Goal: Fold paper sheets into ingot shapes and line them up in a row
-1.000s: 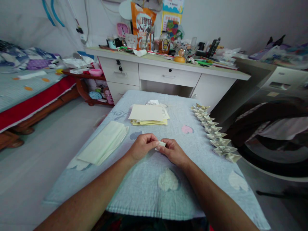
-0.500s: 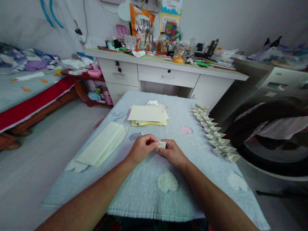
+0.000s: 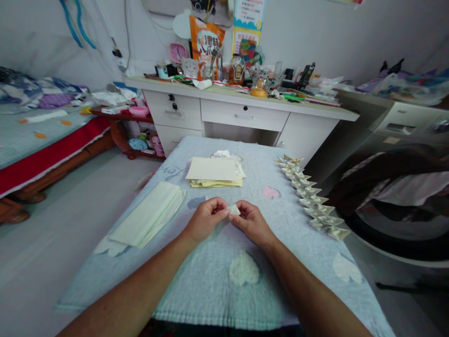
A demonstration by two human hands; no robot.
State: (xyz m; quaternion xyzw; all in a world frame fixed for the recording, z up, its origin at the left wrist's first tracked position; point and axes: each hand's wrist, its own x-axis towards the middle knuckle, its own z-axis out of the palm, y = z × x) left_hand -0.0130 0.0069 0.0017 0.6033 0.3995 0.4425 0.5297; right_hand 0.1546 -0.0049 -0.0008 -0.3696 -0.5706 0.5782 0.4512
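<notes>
Between my two hands is a small folded piece of paper (image 3: 234, 210), pale and partly covered by fingers. My left hand (image 3: 209, 216) pinches its left side with thumb and forefinger. On the other side, my right hand (image 3: 251, 220) grips its right edge, thumb toward me. Beyond my hands lies a stack of paper sheets (image 3: 212, 169), white on top and yellowish below. Pale green folded sheets (image 3: 149, 213) rest to the left. At the right, several folded paper boats (image 3: 312, 200) stand in a slanting row.
A blue cloth with heart shapes (image 3: 210, 285) covers the table. Behind it stands a white desk (image 3: 245, 114) crowded with jars, a clock and an orange bag (image 3: 206, 44). A front-loading washing machine (image 3: 396, 135) is at the right, a bed (image 3: 52, 140) at the left.
The folded paper has tilted between my fingers, so its outline now looks more pointed. Both hands stay nearly in place. The whole view has shifted slightly.
</notes>
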